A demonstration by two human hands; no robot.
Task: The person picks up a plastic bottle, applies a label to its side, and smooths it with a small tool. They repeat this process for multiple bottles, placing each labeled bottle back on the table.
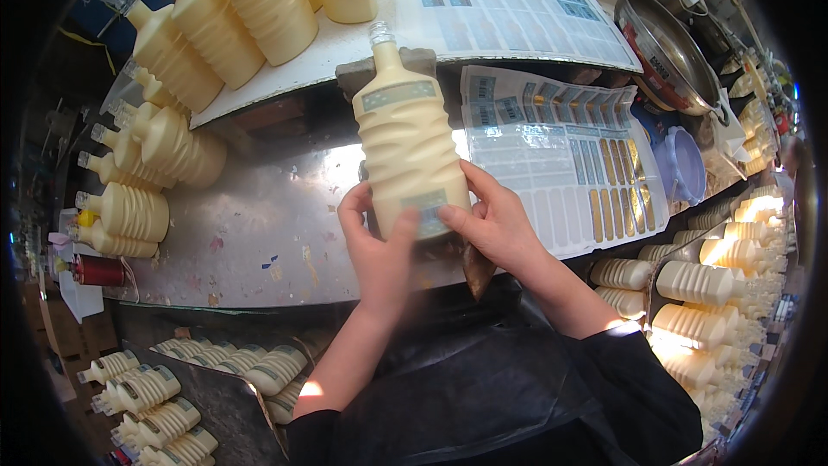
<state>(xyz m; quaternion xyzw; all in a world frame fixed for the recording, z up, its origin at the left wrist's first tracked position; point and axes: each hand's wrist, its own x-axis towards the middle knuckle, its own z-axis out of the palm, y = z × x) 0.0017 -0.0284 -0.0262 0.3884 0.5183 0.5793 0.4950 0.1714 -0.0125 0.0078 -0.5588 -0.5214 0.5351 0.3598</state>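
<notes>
Between my hands lies a cream-coloured ribbed plastic bottle (407, 142), its clear threaded neck pointing away from me. A bluish label is on its shoulder and another near its base. My left hand (379, 242) grips the lower left side, its thumb blurred beside the base label. On the lower right, my right hand (500, 220) wraps the bottle with its thumb on that label's edge. Behind the bottle's upper part is a dark grey block (418, 60). Sheets of stickers (548, 198), some blue and some gold, lie just right of my right hand.
A metal worktop (233, 233) extends left. On the white shelf (362, 39) stand several similar bottles (267, 4), with another sticker sheet (517, 26). A large pan (673, 43) and a pale purple bucket (681, 164) sit at right. More bottles (699, 319) are stacked lower right; a red thread spool (99, 270) is left.
</notes>
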